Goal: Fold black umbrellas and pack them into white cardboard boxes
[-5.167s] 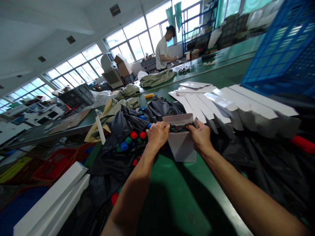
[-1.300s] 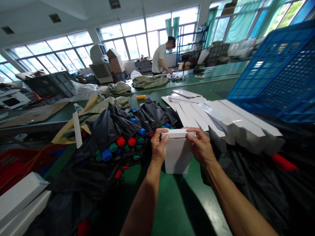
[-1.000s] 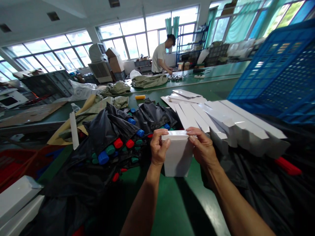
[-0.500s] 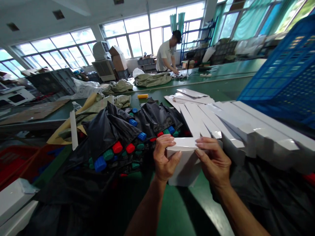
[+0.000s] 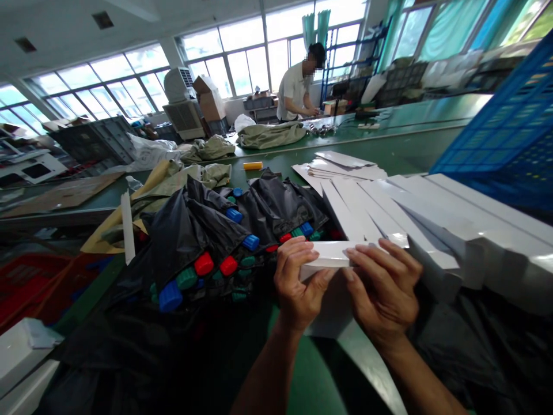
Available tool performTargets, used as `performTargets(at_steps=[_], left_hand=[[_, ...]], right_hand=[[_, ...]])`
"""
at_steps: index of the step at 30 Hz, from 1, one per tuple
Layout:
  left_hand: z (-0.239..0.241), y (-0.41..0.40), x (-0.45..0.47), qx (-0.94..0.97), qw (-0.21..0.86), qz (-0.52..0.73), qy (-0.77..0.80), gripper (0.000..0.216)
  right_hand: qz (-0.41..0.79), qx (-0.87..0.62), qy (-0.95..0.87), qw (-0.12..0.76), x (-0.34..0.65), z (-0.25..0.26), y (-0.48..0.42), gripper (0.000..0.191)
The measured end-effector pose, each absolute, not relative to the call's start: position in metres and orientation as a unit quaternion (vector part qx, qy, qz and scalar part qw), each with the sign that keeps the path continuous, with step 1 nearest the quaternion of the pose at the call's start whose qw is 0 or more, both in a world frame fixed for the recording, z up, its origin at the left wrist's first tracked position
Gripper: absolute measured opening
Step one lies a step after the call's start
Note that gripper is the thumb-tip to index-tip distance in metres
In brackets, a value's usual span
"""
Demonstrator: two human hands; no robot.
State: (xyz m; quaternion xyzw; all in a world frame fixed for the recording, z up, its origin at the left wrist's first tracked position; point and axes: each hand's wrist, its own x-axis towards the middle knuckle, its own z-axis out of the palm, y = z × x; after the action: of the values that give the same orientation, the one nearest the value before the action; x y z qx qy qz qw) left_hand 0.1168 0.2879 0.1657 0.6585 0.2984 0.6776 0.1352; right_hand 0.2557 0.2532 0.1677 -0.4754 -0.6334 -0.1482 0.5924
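A white cardboard box [image 5: 330,259] stands in front of me, its near end raised toward me. Around its left edge my left hand [image 5: 300,282] is closed, fingers on top and thumb against the near face. My right hand [image 5: 382,288] grips the right side the same way, fingertips along the top edge. Much of the box's lower part lies in shadow. Left of the hands are black plastic bags [image 5: 190,225] with red, blue and green caps sticking out. Several long white boxes [image 5: 415,230] lie side by side just beyond my right hand.
Flat white cartons [image 5: 341,167] are stacked farther back on the green table [image 5: 397,141]. A blue crate [image 5: 496,132] rises at right, a red crate [image 5: 34,282] sits low at left. Beyond an orange-yellow roll [image 5: 253,166], a co-worker [image 5: 296,92] stands across the table.
Both hands have shifted slightly right with the box. My right fingers have spread more across its top edge, and the left thumb has moved inward. The co-worker's hands have drawn back.
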Motion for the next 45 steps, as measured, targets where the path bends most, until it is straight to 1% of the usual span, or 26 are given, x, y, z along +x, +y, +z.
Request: performTargets(at_steps=[2, 5, 9, 13, 16, 20, 22, 25, 27, 28, 31, 34, 37, 39, 41, 43, 44, 45], left_hand=[[0.165, 0.29, 0.118, 0.653, 0.138, 0.68, 0.302, 0.024], [0.164, 0.292, 0.118, 0.648, 0.144, 0.682, 0.306, 0.022], [0.164, 0.295, 0.118, 0.65, 0.132, 0.684, 0.304, 0.019], [0.164, 0.298, 0.118, 0.652, 0.129, 0.688, 0.291, 0.015], [0.162, 0.295, 0.118, 0.647, 0.128, 0.687, 0.305, 0.01], [0.161, 0.287, 0.112, 0.651, 0.104, 0.674, 0.333, 0.01], [0.162, 0.285, 0.108, 0.66, 0.123, 0.661, 0.336, 0.011], [0.167, 0.281, 0.102, 0.664, 0.201, 0.648, 0.314, 0.009], [0.17, 0.275, 0.095, 0.646, 0.219, 0.661, 0.313, 0.008], [0.172, 0.271, 0.09, 0.631, 0.206, 0.674, 0.323, 0.009], [0.176, 0.257, 0.068, 0.598, 0.114, 0.703, 0.367, 0.016], [0.176, 0.239, 0.042, 0.59, 0.048, 0.702, 0.396, 0.018], [0.173, 0.221, 0.029, 0.598, 0.025, 0.687, 0.413, 0.014], [0.171, 0.213, 0.03, 0.623, 0.03, 0.67, 0.403, 0.013], [0.17, 0.211, 0.034, 0.629, 0.043, 0.673, 0.387, 0.012], [0.17, 0.214, 0.037, 0.613, 0.05, 0.692, 0.379, 0.012], [0.171, 0.216, 0.037, 0.608, 0.053, 0.696, 0.378, 0.012], [0.172, 0.217, 0.037, 0.608, 0.055, 0.696, 0.378, 0.012]], right_hand=[[-0.154, -0.465, -0.656, 0.574, 0.255, 0.168, 0.256, 0.048], [-0.152, -0.462, -0.676, 0.553, 0.256, 0.169, 0.26, 0.042], [-0.131, -0.474, -0.668, 0.559, 0.255, 0.17, 0.262, 0.033], [-0.12, -0.49, -0.656, 0.561, 0.252, 0.17, 0.264, 0.029], [-0.113, -0.502, -0.649, 0.561, 0.251, 0.173, 0.262, 0.025], [-0.099, -0.49, -0.656, 0.565, 0.249, 0.181, 0.257, 0.021], [-0.095, -0.483, -0.655, 0.573, 0.248, 0.183, 0.255, 0.018], [-0.094, -0.475, -0.64, 0.596, 0.242, 0.184, 0.251, 0.014], [-0.084, -0.469, -0.634, 0.609, 0.231, 0.184, 0.247, 0.013], [-0.073, -0.462, -0.637, 0.613, 0.223, 0.184, 0.245, 0.013], [-0.028, -0.426, -0.652, 0.627, 0.197, 0.185, 0.243, 0.008], [0.03, -0.353, -0.679, 0.643, 0.178, 0.187, 0.241, 0.005], [0.103, -0.314, -0.667, 0.667, 0.179, 0.183, 0.231, 0.014], [0.108, -0.343, -0.658, 0.662, 0.188, 0.171, 0.22, 0.025], [0.096, -0.413, -0.625, 0.656, 0.2, 0.148, 0.21, 0.034], [0.111, -0.521, -0.534, 0.657, 0.216, 0.117, 0.208, 0.035], [0.124, -0.586, -0.476, 0.643, 0.224, 0.1, 0.211, 0.035], [0.121, -0.655, -0.434, 0.607, 0.234, 0.083, 0.216, 0.036]])
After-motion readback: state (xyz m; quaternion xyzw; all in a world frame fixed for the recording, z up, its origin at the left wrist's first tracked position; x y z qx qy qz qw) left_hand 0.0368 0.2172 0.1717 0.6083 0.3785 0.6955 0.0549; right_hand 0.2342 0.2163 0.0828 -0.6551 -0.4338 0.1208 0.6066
